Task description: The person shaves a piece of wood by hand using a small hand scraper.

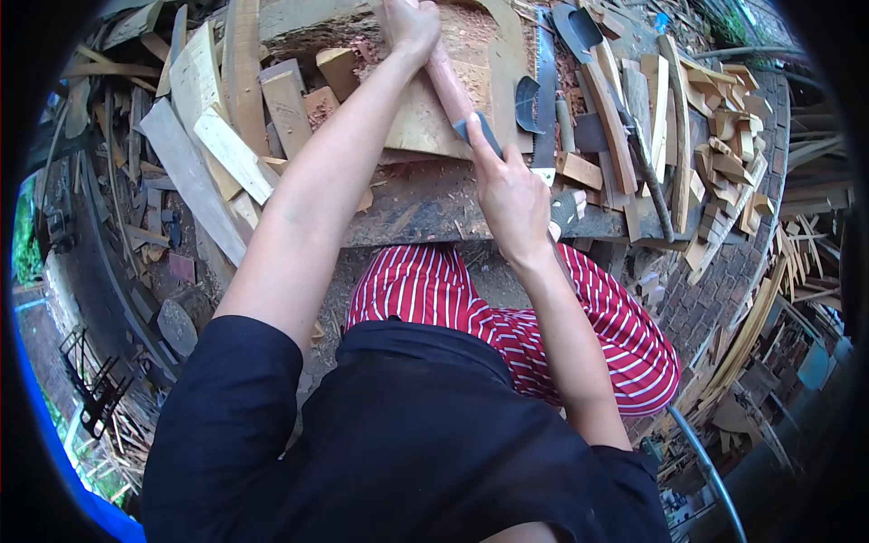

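Head view, top ctr: your L hand (412,29) is closed on rod (448,81); R hand (514,199) grips dark blade (490,136), fingers v. close; skidding poss. cuts them.

Long, pinkish wooden bar (448,86): matt, fairly smooth.
Long, grey, toothed saw blade (545,86): bare metal, dull sheen.
Dark, flat plank bench (412,206): rough, scuffed wood.
Red-and-white striped trousers (412,288): matt cloth.
Black, short-sleeved shirt (407,434): plain matt cloth.
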Action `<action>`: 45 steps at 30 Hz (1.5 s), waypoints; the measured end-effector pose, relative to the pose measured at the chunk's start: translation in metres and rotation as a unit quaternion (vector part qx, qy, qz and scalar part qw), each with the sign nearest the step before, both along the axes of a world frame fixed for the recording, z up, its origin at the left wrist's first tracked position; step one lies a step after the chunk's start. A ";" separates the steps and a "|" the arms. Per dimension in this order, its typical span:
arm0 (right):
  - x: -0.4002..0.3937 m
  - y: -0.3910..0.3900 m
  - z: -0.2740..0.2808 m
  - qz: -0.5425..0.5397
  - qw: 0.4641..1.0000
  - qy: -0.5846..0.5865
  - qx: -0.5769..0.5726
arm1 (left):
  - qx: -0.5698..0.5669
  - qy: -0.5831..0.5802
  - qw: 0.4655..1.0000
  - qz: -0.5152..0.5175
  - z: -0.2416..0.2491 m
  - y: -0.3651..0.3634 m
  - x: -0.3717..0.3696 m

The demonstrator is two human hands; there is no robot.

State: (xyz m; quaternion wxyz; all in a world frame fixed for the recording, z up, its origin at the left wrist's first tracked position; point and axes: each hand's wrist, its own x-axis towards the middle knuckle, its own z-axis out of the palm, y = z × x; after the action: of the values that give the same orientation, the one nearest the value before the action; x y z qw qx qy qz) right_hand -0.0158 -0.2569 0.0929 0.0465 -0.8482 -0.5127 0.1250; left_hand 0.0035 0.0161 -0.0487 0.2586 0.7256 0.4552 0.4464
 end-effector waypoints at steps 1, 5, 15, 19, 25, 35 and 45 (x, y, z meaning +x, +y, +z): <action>0.002 0.007 0.002 -0.004 1.000 -0.004 -0.001 | -0.001 -0.004 1.000 -0.004 0.005 -0.003 0.001; 0.007 0.025 -0.004 0.013 0.998 -0.044 0.041 | -0.021 -0.015 1.000 -0.012 0.004 -0.002 0.000; 0.004 0.004 0.001 -0.006 1.000 -0.028 0.008 | -0.019 -0.006 1.000 -0.014 0.002 -0.001 -0.001; 0.003 0.001 -0.004 -0.006 1.000 -0.008 0.013 | -0.054 -0.018 0.998 0.003 0.001 0.002 -0.005; 0.004 0.034 -0.016 0.011 0.996 -0.041 0.077 | -0.031 0.011 0.999 -0.019 -0.001 0.003 -0.003; 0.005 -0.004 0.002 -0.035 0.999 0.016 -0.005 | -0.033 -0.024 0.999 -0.025 -0.009 0.007 -0.001; 0.011 -0.021 -0.023 -0.066 0.976 0.151 0.142 | -0.128 -0.137 0.971 -0.146 -0.019 0.018 -0.007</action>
State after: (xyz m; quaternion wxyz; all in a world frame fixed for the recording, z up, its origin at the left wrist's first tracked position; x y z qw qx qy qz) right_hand -0.0045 -0.2778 0.0698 0.2514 -0.8362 -0.4553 0.1739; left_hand -0.0038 0.0341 -0.0682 0.4717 0.6771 0.3581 0.4368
